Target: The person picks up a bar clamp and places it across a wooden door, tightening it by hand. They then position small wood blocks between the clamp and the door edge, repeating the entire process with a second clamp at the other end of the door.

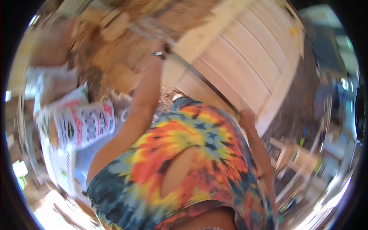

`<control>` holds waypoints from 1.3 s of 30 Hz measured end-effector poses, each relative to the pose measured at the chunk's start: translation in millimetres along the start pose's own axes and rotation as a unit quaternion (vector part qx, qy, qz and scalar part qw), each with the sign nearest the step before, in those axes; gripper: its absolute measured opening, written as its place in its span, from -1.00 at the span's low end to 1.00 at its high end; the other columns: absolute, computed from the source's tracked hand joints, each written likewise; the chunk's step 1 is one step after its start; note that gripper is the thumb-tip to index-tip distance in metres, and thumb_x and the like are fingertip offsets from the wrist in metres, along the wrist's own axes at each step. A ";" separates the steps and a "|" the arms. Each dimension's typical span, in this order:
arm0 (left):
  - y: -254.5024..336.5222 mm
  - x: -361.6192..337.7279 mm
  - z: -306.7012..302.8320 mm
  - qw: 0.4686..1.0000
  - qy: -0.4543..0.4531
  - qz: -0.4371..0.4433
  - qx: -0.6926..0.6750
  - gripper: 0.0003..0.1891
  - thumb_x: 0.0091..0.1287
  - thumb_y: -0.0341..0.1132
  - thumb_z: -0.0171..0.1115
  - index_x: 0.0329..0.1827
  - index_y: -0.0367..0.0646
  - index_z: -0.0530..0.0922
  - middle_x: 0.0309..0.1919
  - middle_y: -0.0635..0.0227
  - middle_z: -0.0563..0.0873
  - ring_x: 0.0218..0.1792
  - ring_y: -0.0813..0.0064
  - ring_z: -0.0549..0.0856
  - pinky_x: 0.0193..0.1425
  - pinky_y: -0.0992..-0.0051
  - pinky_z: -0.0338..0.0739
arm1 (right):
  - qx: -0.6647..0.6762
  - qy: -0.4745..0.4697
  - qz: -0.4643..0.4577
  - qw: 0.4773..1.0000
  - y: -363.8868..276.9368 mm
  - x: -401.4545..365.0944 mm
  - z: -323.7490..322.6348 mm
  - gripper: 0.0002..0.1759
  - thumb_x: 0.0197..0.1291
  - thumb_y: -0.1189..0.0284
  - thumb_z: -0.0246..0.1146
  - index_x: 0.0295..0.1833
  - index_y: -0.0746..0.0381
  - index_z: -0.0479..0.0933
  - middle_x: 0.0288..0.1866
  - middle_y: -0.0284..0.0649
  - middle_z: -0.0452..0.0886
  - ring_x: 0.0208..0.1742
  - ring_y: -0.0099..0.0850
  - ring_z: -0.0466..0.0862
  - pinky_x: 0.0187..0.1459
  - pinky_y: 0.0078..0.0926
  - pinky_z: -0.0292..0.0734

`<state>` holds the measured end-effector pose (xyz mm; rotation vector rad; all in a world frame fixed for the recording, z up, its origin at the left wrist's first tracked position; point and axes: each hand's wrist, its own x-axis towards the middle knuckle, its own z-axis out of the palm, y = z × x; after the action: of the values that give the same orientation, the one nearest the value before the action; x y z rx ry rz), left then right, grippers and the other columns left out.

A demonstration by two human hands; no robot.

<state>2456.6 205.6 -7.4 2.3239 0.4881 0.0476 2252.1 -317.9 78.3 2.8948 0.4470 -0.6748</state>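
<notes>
A long dark metal bar (207, 81) lies slantwise over the near end of a large pale wooden panel (245, 50) with grooved boards and a wide frame. My left hand (163, 45) is closed round the bar's upper left end; a band with a small light face sits on that wrist. At the bar's lower right end is my right hand (248, 118), its fingers wrapped round it near the panel's corner. Both hands are somewhat blurred.
Printed white sacks (86, 124) stand to the left. Brown dust and wood pieces (115, 27) cover the floor at the upper left. More wooden pieces (303, 159) lie at the lower right. A dark board (327, 50) is at the upper right.
</notes>
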 end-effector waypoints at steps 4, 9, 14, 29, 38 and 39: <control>-32.5 23.7 9.4 0.985 -0.035 0.132 0.101 -0.81 0.26 -0.22 0.18 -0.27 -0.14 0.64 -0.31 0.16 0.73 -0.34 0.24 0.73 -0.28 0.22 0.61 | 0.065 0.043 0.055 0.995 0.6 15.2 19.8 -0.79 0.10 0.35 0.25 -0.48 0.25 0.62 -0.41 0.03 0.63 -0.33 0.01 0.66 -0.29 0.02 0.54; -57.2 86.7 9.9 0.888 -0.132 -0.305 -0.317 -0.63 0.35 -0.06 0.05 0.05 -0.05 0.62 -0.04 0.16 0.74 -0.18 0.19 0.77 -0.12 0.24 0.70 | 0.137 0.126 0.128 0.974 -12.3 17.7 17.6 -0.89 -0.02 0.47 0.23 -0.40 0.23 0.64 -0.36 0.02 0.68 -0.29 0.00 0.71 -0.32 -0.04 0.63; -45.2 78.9 21.0 0.822 -0.070 -0.306 -0.475 -0.74 0.25 -0.20 0.13 -0.13 -0.11 0.68 -0.09 0.16 0.74 -0.21 0.19 0.76 -0.22 0.24 0.69 | 0.227 0.264 0.144 0.926 -12.5 -16.3 0.1 -0.87 -0.02 0.51 0.24 -0.30 0.26 0.60 -0.22 -0.07 0.66 -0.10 -0.03 0.66 -0.01 -0.05 0.57; 133.8 -84.8 11.0 0.993 0.028 0.119 0.001 -0.49 0.35 -0.16 0.30 0.26 -0.28 0.50 0.15 0.08 0.62 0.13 0.20 0.62 0.20 0.27 0.50 | 0.685 0.296 0.567 0.348 285.8 -315.2 278.5 -0.46 0.30 -0.01 0.19 -0.31 0.30 0.66 -0.46 -0.13 0.67 -0.38 -0.37 0.67 -0.51 -0.28 0.44; 400.2 -484.4 301.7 0.706 -0.364 0.592 0.136 -0.20 -0.03 -0.19 0.52 0.33 -0.27 0.42 0.30 0.02 0.52 0.43 -0.04 0.37 0.54 -0.03 0.11 | 0.825 0.036 0.458 0.329 392.2 -230.7 319.5 -0.42 0.32 -0.17 0.06 -0.06 0.13 0.65 -0.32 -0.25 0.67 -0.39 -0.51 0.62 -0.52 -0.56 0.50; 403.3 -496.5 319.6 0.691 -0.382 0.588 0.176 -0.22 -0.02 -0.23 0.50 0.32 -0.26 0.43 0.29 0.03 0.53 0.45 -0.03 0.34 0.55 -0.07 0.06 | 0.852 0.046 0.419 0.310 401.5 -212.7 328.9 -0.38 0.33 -0.16 0.08 -0.12 0.22 0.67 -0.35 -0.24 0.68 -0.40 -0.52 0.59 -0.48 -0.58 0.45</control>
<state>2186.7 -448.9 93.2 2.3206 -1.5461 -0.4207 2061.8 -816.9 -93.1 -0.9496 1.2079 0.2738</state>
